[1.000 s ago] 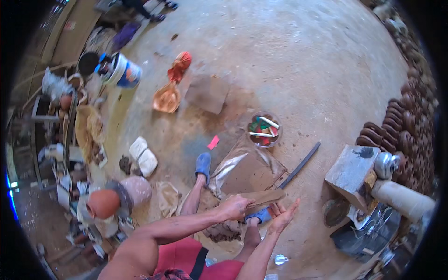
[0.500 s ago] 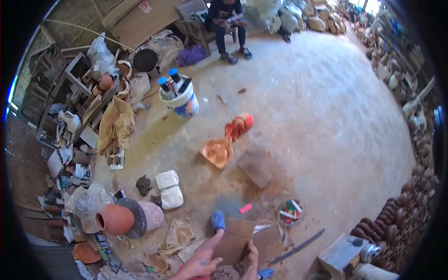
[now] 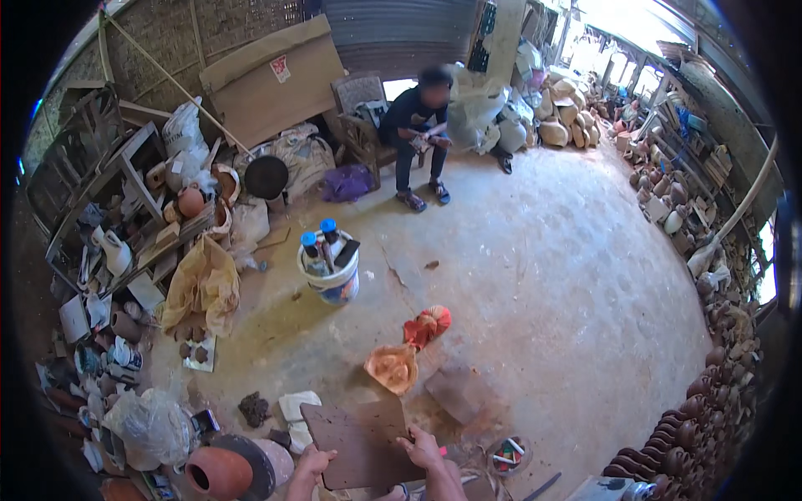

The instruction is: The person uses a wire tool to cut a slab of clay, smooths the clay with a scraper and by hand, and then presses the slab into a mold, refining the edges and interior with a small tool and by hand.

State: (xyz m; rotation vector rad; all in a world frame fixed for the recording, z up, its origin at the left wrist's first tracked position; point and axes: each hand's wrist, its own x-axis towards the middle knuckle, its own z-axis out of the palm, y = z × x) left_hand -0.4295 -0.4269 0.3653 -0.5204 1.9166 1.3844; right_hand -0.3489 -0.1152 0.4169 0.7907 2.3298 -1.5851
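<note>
Hands at the bottom edge hold up a flat brown board [image 3: 363, 442], stiff and roughly rectangular: the left hand [image 3: 313, 462] curls around its lower left edge, the right hand [image 3: 423, 451] grips its right edge, fingers closed on it. Beside the left hand lies a terracotta pot [image 3: 219, 473] on its side, mouth outward; a small round tub [image 3: 508, 455] holding sticks and scraps sits right of the right hand. Just beyond the board, an orange plastic bag [image 3: 392, 367] and a red cloth bundle [image 3: 427, 325] rest on the bare, dusty earthen floor [image 3: 568, 301]. Farther out stands a white bucket [image 3: 332, 280] packed with blue-capped bottles. Cluttered wooden shelves [image 3: 125, 217] line the left wall, rows of dark clay pots [image 3: 710, 392] the right. At the far end a seated person [image 3: 418, 134] in dark clothes bends forward on a chair before a woven wall.
</note>
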